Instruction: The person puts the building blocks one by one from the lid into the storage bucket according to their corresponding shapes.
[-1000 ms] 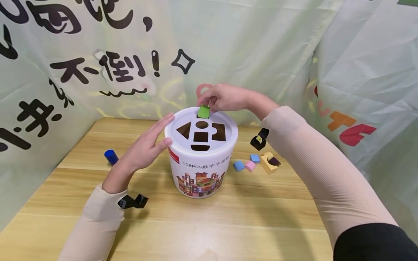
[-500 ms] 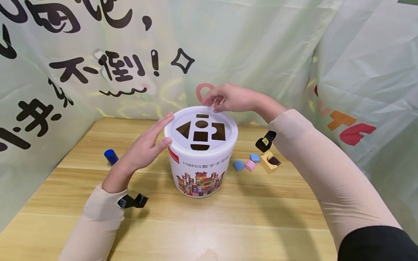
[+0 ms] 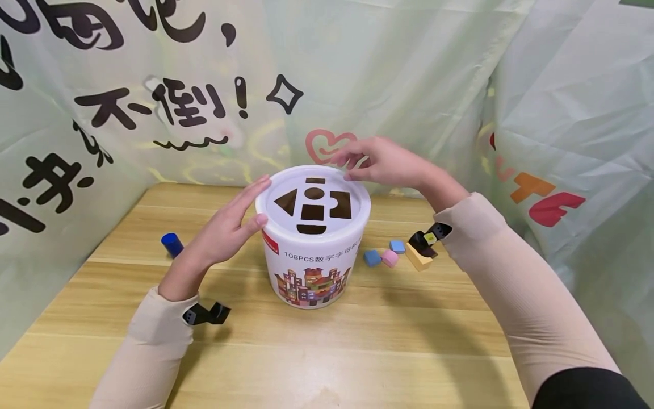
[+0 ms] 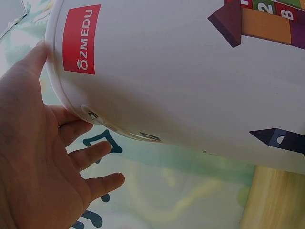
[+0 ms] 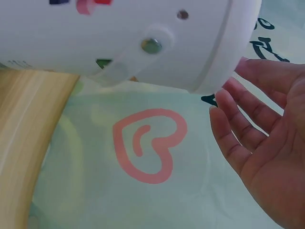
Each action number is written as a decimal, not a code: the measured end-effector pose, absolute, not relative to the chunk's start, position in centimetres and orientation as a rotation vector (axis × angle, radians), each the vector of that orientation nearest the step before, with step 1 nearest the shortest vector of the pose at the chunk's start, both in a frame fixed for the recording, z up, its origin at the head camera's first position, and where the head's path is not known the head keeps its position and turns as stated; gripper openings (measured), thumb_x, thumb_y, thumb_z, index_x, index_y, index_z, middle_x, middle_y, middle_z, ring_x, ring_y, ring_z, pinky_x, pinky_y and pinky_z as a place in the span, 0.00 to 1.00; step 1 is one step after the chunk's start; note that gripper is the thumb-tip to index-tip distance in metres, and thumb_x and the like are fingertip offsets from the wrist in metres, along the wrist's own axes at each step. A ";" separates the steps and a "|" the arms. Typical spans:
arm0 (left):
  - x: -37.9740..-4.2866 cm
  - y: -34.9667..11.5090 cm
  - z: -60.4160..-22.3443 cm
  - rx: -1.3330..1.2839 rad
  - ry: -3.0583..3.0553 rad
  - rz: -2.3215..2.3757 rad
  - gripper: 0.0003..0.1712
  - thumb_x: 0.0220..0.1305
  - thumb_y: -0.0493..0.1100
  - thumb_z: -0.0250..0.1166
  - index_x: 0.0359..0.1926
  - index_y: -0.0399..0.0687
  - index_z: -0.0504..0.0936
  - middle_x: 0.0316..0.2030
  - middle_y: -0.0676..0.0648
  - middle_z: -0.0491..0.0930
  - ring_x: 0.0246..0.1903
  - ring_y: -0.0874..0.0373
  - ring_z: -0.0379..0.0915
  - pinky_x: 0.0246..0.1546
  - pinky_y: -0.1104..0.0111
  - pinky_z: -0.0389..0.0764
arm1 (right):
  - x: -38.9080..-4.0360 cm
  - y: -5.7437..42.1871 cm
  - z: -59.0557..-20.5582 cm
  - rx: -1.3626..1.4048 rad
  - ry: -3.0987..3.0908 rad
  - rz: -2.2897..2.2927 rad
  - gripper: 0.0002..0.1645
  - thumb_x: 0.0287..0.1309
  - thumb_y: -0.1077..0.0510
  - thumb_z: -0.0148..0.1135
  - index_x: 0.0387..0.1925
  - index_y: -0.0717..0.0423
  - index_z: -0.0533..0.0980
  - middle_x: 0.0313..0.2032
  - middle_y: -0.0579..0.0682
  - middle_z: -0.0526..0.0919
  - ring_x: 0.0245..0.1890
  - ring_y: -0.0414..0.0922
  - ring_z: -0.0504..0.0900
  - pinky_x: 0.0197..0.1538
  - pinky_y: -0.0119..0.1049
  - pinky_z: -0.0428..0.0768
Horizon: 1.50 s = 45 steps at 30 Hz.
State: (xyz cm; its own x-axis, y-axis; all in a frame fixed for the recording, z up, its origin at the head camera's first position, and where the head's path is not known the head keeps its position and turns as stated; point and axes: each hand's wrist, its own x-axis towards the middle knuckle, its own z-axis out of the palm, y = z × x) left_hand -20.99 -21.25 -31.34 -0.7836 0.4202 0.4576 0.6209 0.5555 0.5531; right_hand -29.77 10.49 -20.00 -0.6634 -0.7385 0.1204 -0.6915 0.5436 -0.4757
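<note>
Flanking one white bucket, left hand spread against its rim, right hand relaxed beside it, gripping nothing, two blue blocks, one pink block, one yellow block, one blue cylinder.

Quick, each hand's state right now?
Left hand: open, touching the bucket at its rim.
Right hand: open, holding nothing, near that rim.

bucket: smooth white plastic | table: satin wood-grain | backdrop: creased cloth | sleeves: ribbed cloth
</note>
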 end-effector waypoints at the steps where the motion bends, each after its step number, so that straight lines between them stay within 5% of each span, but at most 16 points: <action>1: -21.0 -21.2 -31.3 -0.865 -2.520 -1.054 0.38 0.73 0.61 0.50 0.77 0.54 0.53 0.76 0.47 0.49 0.74 0.47 0.44 0.64 0.34 0.51 | -29.6 10.7 -20.2 -1.241 2.684 -0.773 0.21 0.62 0.59 0.66 0.57 0.51 0.79 0.48 0.46 0.82 0.45 0.42 0.80 0.47 0.39 0.79; 11: -21.1 -21.3 -31.4 -0.867 -2.515 -1.060 0.38 0.73 0.60 0.50 0.77 0.53 0.54 0.76 0.48 0.49 0.74 0.47 0.43 0.64 0.35 0.51 | -28.5 12.9 -22.2 -1.204 2.679 -0.978 0.18 0.64 0.56 0.64 0.55 0.54 0.79 0.43 0.47 0.84 0.45 0.42 0.80 0.50 0.42 0.78; 30: -21.1 -21.3 -31.5 -0.856 -2.525 -1.055 0.38 0.73 0.60 0.51 0.77 0.55 0.53 0.76 0.49 0.48 0.74 0.47 0.43 0.65 0.35 0.51 | -25.7 16.3 -28.8 -1.002 2.647 -1.327 0.22 0.71 0.50 0.54 0.61 0.53 0.74 0.56 0.48 0.78 0.53 0.47 0.77 0.55 0.45 0.76; 45: -21.0 -21.3 -31.5 -0.851 -2.527 -1.046 0.37 0.74 0.59 0.50 0.77 0.55 0.53 0.76 0.48 0.49 0.74 0.48 0.43 0.65 0.36 0.50 | -24.8 18.2 -35.1 -0.866 2.688 -1.211 0.29 0.64 0.53 0.64 0.63 0.60 0.71 0.56 0.59 0.78 0.53 0.57 0.76 0.55 0.54 0.75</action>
State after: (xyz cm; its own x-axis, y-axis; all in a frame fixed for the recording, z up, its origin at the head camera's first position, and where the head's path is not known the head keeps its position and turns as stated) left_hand -21.00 -21.30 -31.53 -0.7888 0.4143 0.4540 0.6139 0.5652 0.5510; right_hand -24.76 18.20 -35.11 -0.8388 -0.5200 0.1614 -0.4654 0.5310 -0.7081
